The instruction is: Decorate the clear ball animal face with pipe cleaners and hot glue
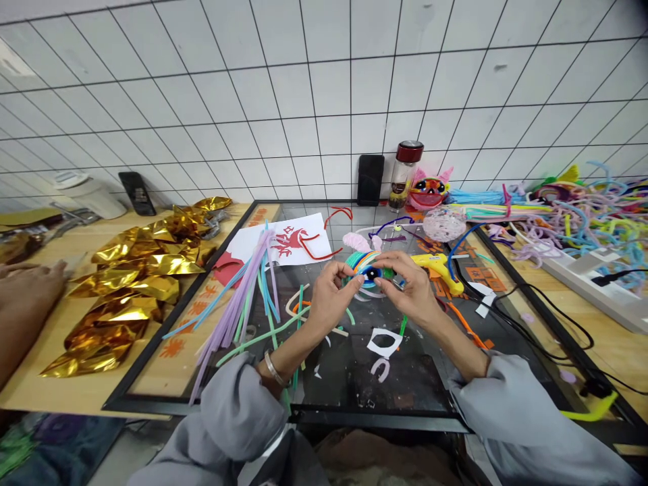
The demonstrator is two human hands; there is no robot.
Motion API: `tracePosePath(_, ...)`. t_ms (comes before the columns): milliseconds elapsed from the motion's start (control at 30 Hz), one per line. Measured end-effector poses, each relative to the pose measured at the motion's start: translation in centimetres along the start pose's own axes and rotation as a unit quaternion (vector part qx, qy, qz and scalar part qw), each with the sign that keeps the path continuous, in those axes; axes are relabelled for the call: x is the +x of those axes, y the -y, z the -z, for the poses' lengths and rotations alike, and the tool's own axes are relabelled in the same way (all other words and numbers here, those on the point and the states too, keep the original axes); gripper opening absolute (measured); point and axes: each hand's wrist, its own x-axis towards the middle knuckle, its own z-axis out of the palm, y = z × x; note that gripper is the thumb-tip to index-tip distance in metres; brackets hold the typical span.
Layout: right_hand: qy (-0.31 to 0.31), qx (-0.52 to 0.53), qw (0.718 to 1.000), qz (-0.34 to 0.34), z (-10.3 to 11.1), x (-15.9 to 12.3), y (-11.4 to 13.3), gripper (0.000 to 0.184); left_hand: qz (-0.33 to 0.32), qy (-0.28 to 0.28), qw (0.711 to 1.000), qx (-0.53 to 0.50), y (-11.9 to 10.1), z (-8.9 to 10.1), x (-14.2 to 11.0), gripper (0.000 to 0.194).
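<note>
Both my hands hold a small craft piece of coiled pipe cleaners (368,267), blue, orange and green with a dark eye-like centre, above a dark glass work surface (349,378). My left hand (330,297) pinches its left side with curled fingers. My right hand (411,289) grips its right side, fingers closed round it. A bundle of loose pipe cleaners (243,297), purple, blue and green, lies to the left of my left hand. White paper cut-outs (383,343) lie on the glass below my hands.
A yellow glue gun (439,267) with a black cable lies right of my hands. Gold foil sheets (136,277) cover the left table, where another person's hand (25,290) rests. A heap of pipe cleaners (577,216), a jar (405,174), a phone (370,179) and a red paper-cut (288,244) stand behind.
</note>
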Motion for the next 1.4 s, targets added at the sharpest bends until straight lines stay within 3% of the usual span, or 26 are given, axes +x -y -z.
tracePosePath(200, 0.0, 0.014, 1.0, 0.012, 0.06, 0.01, -0.22, 0.015, -0.058, -0.009, 0.998, 0.003, -0.31, 0.19, -0.05, 0.01)
tracePosePath(367, 0.014, 0.018, 1.0, -0.003, 0.26, 0.02, -0.11, 0.018, -0.086, 0.019, 0.996, 0.009, -0.43, 0.27, -0.3, 0.01)
tracePosePath(600, 0.015, 0.017, 1.0, -0.018, 0.42, -0.08, -0.06, 0.015, -0.11, 0.012, 0.993, 0.031, -0.09, 0.17, -0.43, 0.012)
tracePosePath(1400, 0.017, 0.034, 0.999, -0.026, 0.4, -0.04, -0.16, 0.014, -0.11, 0.009, 0.992, 0.057, -0.47, 0.1, -0.58, 0.016)
